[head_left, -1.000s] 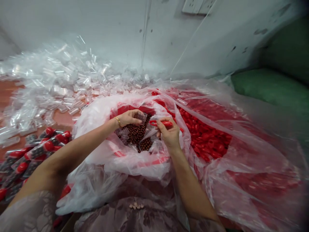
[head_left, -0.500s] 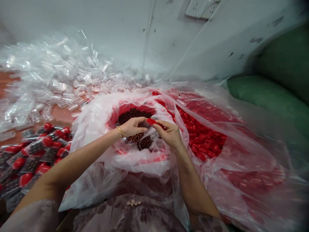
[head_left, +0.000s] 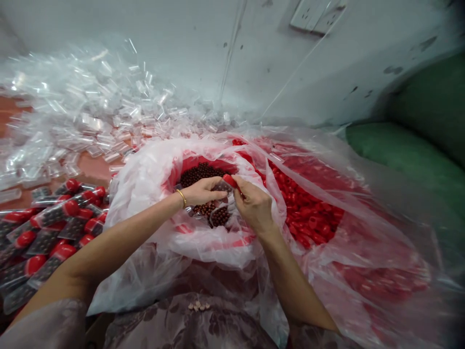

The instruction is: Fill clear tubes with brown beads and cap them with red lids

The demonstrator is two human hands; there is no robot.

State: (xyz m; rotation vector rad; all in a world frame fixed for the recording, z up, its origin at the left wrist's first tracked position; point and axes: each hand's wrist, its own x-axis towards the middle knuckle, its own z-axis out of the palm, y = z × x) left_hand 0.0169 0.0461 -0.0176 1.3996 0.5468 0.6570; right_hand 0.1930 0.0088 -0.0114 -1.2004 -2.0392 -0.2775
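Note:
My left hand [head_left: 204, 191] is closed around a small clear plastic tube [head_left: 222, 185], mostly hidden by my fingers. At the tube's end, a red cap [head_left: 229, 181] is pinched between the thumb and fingers of my right hand [head_left: 254, 201]. Both hands hover over a container lined with a white plastic bag [head_left: 141, 194]. Inside it are many small dark brown beads [head_left: 203, 170]. A clear tube full of beads [head_left: 219, 216] lies among them, below my hands.
Red caps [head_left: 312, 218] fill a clear plastic bag on the right. Empty clear tubes [head_left: 90, 123] are heaped at the back left. Filled tubes with red caps [head_left: 54, 218] pile up at the left. A wall socket [head_left: 317, 17] and green sacks [head_left: 399, 155] are behind.
The red cap now sits on the end of the tube, more upright than before. My right-hand fingers have curled in around it. The whole view has shifted slightly.

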